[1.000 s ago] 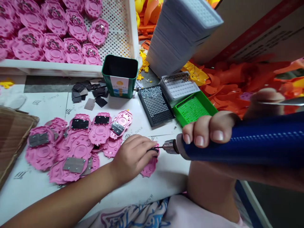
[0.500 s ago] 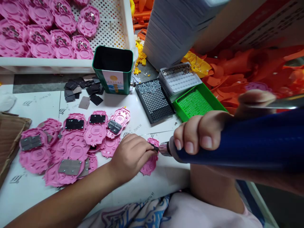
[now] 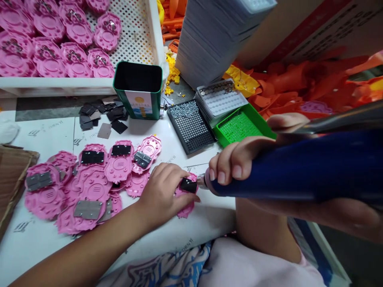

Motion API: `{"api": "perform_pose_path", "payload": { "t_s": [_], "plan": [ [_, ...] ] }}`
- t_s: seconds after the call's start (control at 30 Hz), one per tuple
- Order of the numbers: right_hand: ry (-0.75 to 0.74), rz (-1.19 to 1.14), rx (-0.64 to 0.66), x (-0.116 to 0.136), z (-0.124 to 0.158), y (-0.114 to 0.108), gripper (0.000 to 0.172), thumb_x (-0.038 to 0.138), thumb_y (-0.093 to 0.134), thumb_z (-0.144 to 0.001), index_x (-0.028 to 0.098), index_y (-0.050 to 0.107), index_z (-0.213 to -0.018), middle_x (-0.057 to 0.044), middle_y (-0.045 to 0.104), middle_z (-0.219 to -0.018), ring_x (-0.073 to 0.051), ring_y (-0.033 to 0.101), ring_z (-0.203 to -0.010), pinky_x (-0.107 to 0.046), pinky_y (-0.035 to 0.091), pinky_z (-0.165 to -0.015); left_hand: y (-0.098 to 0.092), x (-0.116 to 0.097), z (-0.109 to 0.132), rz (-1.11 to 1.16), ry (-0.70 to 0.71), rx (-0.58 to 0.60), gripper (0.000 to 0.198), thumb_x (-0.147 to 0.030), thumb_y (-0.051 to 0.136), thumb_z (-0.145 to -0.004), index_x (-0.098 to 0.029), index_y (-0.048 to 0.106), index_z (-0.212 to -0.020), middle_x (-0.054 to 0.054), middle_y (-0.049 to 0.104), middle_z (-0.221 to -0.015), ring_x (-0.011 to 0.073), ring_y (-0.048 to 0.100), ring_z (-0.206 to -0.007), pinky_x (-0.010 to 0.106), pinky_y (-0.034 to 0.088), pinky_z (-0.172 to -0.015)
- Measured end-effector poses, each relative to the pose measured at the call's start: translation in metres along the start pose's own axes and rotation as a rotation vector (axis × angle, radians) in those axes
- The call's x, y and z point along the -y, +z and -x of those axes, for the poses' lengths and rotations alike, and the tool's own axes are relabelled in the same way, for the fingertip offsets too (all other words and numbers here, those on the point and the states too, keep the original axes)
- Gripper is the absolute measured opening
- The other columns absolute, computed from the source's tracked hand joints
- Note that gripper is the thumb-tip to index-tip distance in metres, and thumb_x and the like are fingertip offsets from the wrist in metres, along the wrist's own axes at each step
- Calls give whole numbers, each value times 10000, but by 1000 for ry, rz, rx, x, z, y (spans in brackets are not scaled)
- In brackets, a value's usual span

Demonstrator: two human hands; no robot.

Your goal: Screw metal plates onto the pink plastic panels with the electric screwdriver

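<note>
My right hand [image 3: 236,161] is wrapped round a blue electric screwdriver [image 3: 287,167]. Its tip touches, or nearly touches, the right end of a small black plate [image 3: 189,185]. That plate lies on a pink plastic part [image 3: 186,210] on the white table. My left hand [image 3: 163,193] grips this part from the left, fingers above the plate and thumb below it. Left of the hand lies a heap of similar pink parts [image 3: 97,181], several bearing black or grey plates. Any screw at the tip is too small to make out.
Loose plates [image 3: 104,130] lie beside a green tin [image 3: 144,105]. Past the hands are a black tray [image 3: 191,137] with screws and a green tray [image 3: 239,129]. A white crate [image 3: 131,30] of pink parts stands at back left, orange pieces [image 3: 299,85] at right.
My left fingers have opened out from a pinch over the black plate to either side of it, uncovering it. The screwdriver tip is now at the plate's right end.
</note>
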State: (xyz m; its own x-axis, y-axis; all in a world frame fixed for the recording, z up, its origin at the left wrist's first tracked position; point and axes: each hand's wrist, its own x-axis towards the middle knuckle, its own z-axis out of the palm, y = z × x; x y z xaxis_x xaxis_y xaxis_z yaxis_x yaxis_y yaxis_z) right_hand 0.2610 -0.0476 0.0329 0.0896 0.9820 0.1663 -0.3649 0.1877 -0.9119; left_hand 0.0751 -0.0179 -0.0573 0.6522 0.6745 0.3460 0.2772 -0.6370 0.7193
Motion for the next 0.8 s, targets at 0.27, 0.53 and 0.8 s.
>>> {"api": "perform_pose_path", "payload": {
  "t_s": [0.27,0.53,0.8],
  "plan": [
    [-48,-30,-1,-7,2,-7,408,474,783,-744,322,688,-1111,-24,702,-794,-215,644,-676,-392,565,-637,1,-5,1,-136,-57,172,152,-245,659,-866,-162,693,-989,103,652,-993,272,547,-912,419,460,-786],
    [-10,102,-46,-4,11,-12,438,460,779,-748,301,687,-1145,-29,697,-772,-228,639,-653,-432,560,-649,8,-5,3,-157,-99,90,156,-264,679,-873,-131,687,-954,117,627,-979,273,539,-917,421,477,-806],
    [-135,10,34,-24,0,-14,508,497,645,-746,269,670,-1200,-49,685,-749,-227,631,-629,-413,535,-578,8,-4,5,-183,-103,90,159,-290,700,-869,-154,678,-949,96,619,-970,259,532,-906,406,476,-804]
  ]
}}
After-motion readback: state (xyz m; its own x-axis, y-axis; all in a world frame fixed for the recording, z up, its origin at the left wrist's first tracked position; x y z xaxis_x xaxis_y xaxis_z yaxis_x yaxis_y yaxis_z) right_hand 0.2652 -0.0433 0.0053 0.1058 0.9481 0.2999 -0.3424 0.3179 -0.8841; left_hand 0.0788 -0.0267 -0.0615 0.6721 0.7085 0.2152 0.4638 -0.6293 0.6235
